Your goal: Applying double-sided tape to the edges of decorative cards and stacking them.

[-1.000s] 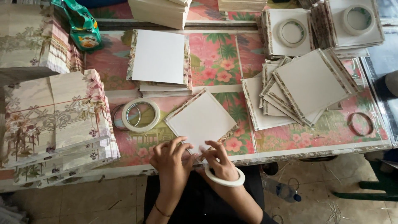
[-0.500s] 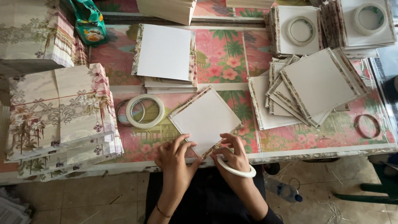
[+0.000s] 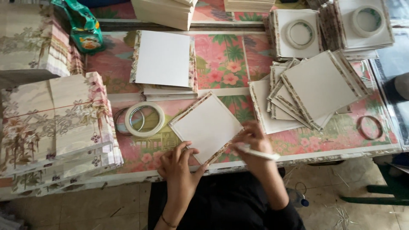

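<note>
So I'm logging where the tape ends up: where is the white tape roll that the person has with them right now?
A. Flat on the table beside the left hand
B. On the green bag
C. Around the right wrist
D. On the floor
C: the white tape roll sits as a ring around the wrist of the right hand, at the edge of the square board.

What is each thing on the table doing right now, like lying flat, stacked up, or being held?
Square card: flat on the table, turned cornerwise, held at its near edge.
Left hand: fingers pressing the card's near corner.
Right hand: on the card's right edge, tape ring around it.
Tape ring: worn on the right hand.
Tape roll: lying flat, untouched.
Fanned cards: loosely piled, overlapping.
Patterned paper stack: piled, bound by a band.
</note>
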